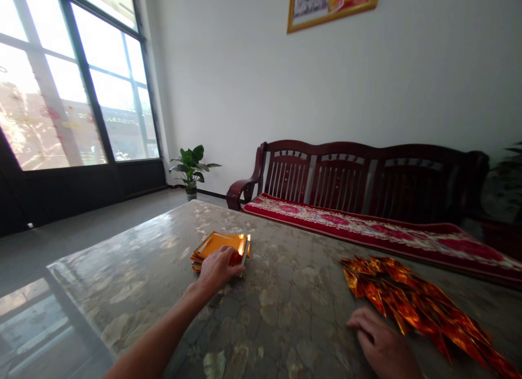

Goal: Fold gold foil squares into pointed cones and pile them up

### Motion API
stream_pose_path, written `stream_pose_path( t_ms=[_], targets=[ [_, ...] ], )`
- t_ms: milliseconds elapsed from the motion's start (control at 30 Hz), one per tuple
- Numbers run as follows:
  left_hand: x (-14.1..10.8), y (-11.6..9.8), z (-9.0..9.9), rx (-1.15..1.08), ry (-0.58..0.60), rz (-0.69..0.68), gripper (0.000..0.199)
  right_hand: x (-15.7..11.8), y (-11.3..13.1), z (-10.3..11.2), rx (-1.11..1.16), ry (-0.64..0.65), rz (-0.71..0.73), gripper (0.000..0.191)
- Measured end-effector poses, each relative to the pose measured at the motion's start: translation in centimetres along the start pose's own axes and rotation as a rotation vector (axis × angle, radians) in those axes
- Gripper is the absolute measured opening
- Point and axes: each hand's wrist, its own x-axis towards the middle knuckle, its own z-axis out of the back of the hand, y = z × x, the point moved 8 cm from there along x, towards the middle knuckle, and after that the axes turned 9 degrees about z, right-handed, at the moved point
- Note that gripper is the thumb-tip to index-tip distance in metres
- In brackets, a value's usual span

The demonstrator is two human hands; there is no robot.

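A stack of square gold foil paper (224, 242) lies on the patterned table, left of centre. My left hand (220, 267) is over its front right part, fingers bent at the edge and pinching the foil paper; the fingertips are partly hidden. Lower right, my right hand (377, 338) rests low at the tabletop with its fingers curled in, and nothing shows in them. Just beyond and beside it spreads a pile of folded gold foil pieces (411, 294), pointed and shiny orange, reaching toward the right edge of the view.
The table (134, 281) has a glossy cover, with its far left corner in view. Behind it stands a dark wooden bench (338, 175) with a red floral seat cover (326, 218). A potted plant (192, 169) stands by the wall, near large windows (114, 91).
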Motion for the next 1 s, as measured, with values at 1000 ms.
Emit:
stream_pose_path(
  t_ms=[1000],
  targets=[
    [2.7, -1.2, -0.6, 0.141, 0.120, 0.163, 0.034, 0.5, 0.2, 0.2, 0.033, 0.031, -0.039, 0.025]
  ],
)
